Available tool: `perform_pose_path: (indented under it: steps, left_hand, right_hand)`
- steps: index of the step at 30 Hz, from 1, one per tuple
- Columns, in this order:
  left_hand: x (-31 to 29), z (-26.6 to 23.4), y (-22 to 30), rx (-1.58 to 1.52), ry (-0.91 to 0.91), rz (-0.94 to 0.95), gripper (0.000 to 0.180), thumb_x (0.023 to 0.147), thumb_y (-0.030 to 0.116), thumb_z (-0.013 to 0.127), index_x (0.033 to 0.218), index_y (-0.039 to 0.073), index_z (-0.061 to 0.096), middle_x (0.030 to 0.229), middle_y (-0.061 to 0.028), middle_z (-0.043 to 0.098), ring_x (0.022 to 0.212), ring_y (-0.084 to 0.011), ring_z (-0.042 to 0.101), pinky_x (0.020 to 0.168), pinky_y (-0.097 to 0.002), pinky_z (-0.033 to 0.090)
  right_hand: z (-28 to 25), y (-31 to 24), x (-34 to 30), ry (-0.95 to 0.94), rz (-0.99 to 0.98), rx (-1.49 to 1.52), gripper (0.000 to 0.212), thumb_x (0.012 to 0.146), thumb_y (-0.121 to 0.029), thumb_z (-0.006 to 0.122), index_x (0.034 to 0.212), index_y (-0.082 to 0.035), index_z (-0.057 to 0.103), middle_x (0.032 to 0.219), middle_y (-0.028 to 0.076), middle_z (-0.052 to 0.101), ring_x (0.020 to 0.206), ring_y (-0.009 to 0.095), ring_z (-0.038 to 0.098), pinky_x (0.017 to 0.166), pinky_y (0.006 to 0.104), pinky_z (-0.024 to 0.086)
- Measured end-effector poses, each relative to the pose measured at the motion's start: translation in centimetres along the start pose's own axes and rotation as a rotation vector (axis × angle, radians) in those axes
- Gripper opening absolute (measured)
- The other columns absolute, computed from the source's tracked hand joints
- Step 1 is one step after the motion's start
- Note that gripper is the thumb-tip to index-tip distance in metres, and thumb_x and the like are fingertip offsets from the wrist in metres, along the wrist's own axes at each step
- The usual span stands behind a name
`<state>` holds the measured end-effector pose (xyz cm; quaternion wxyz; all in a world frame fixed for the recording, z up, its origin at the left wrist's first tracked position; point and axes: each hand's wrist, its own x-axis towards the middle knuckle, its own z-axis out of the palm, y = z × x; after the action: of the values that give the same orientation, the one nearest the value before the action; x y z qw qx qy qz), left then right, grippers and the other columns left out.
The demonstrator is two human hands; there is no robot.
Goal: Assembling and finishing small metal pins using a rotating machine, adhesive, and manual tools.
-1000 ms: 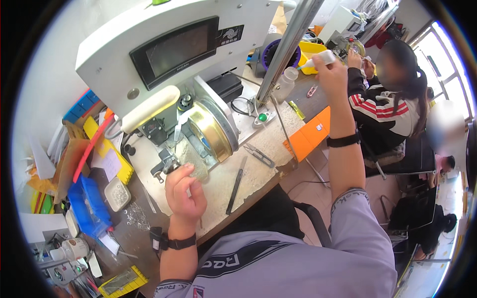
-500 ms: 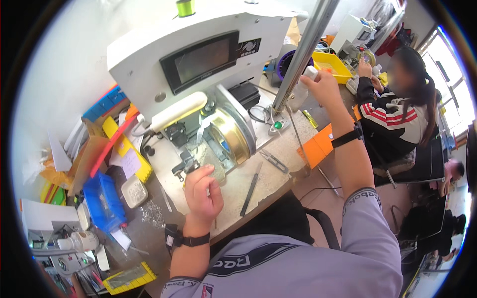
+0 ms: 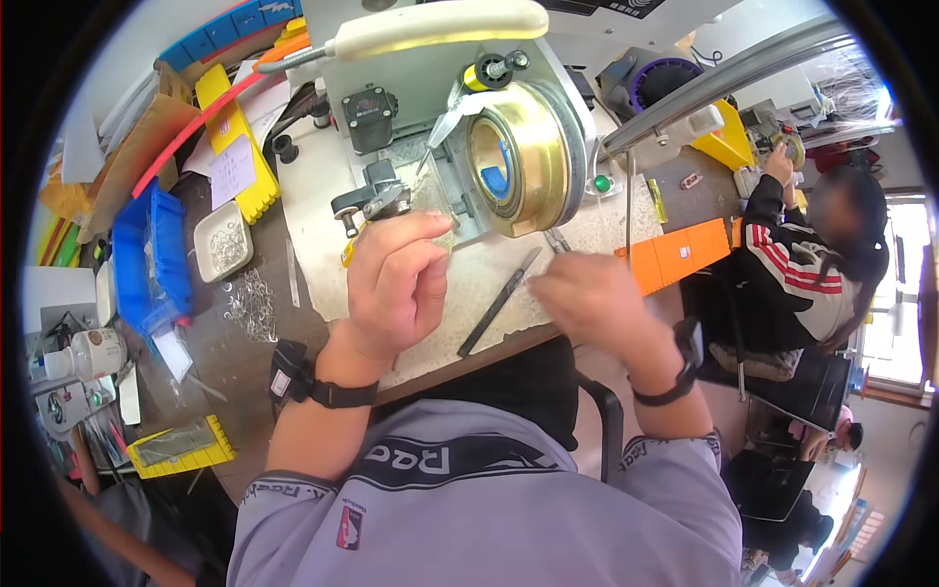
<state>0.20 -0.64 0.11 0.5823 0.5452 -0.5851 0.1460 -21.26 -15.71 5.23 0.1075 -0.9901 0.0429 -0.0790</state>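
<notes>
My left hand is closed, its fingers curled in a pinch just in front of the small clamp of a bench machine; anything in the fingertips is hidden. Beside it stands the machine's brass-coloured drum, with a blue piece inside its ring. Over the bench's front edge, my right hand is smeared by motion, so its fingers cannot be read. Behind its fingertips shows part of a small metal hand tool. A dark, slim knife-like tool lies on the pale work surface between the hands.
To the left are a blue bin, a white dish and a heap of small metal hooks. A white lamp arm crosses above the machine. At right, a metal post slants near orange card; a co-worker sits beyond.
My right hand has come down and left, away from the white-capped bottle by the post, to beside the machine. The left hand keeps its pinch near the clamp. The view has shifted closer.
</notes>
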Motion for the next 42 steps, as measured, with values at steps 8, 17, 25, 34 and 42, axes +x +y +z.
perform_pose_path:
  steps: [8,17,25,34,42]
  left_hand:
    - [-0.3,0.1,0.3,-0.013,-0.006,-0.015,0.015,0.086,-0.004,0.067,0.098,0.003,0.058,0.107,-0.0142,0.069,0.094,-0.0303,0.068,0.078,-0.0372,0.054]
    - [-0.3,0.1,-0.2,-0.056,0.005,0.017,0.016,0.087,-0.002,0.067,0.1,0.003,0.059,0.109,-0.0145,0.069,0.094,-0.0304,0.068,0.077,-0.0376,0.054]
    - [-0.9,-0.1,0.0,-0.022,0.011,-0.054,0.015,0.091,0.002,0.067,0.103,0.001,0.058,0.113,-0.0199,0.067,0.089,-0.028,0.067,0.074,-0.0335,0.057]
    - [-0.5,-0.4,0.0,0.005,-0.01,0.053,0.017,0.089,0.0,0.066,0.103,0.001,0.059,0.115,-0.0186,0.066,0.094,-0.0303,0.067,0.077,-0.037,0.057]
    - [-0.3,-0.4,0.1,-0.023,-0.018,0.048,0.016,0.089,-0.001,0.066,0.103,0.001,0.059,0.114,-0.0177,0.066,0.099,-0.0316,0.068,0.081,-0.0376,0.058]
  right_hand:
    - [3.3,-4.4,1.1,-0.117,-0.191,-0.318,0.011,0.07,-0.017,0.064,0.076,-0.007,0.063,0.077,0.003,0.052,0.079,0.018,0.055,0.062,0.031,0.043]
    - [0.3,-3.9,1.1,0.314,-0.201,-0.017,0.019,0.07,-0.01,0.073,0.085,-0.004,0.063,0.088,0.007,0.06,0.074,0.022,0.06,0.062,0.0337,0.048]
    - [-0.9,-5.8,1.6,0.93,-0.167,0.528,0.051,0.078,0.001,0.076,0.123,-0.001,0.051,0.107,0.024,0.067,0.074,0.027,0.069,0.061,0.0326,0.056]
    - [0.5,-6.9,3.9,0.987,-0.076,0.4,0.046,0.081,0.0,0.077,0.121,0.001,0.053,0.102,0.025,0.071,0.072,0.026,0.069,0.063,0.0313,0.057]
    - [-0.6,-6.8,3.5,0.789,-0.031,0.388,0.045,0.081,-0.002,0.078,0.119,-0.001,0.055,0.104,0.023,0.073,0.078,0.028,0.072,0.069,0.0332,0.058]
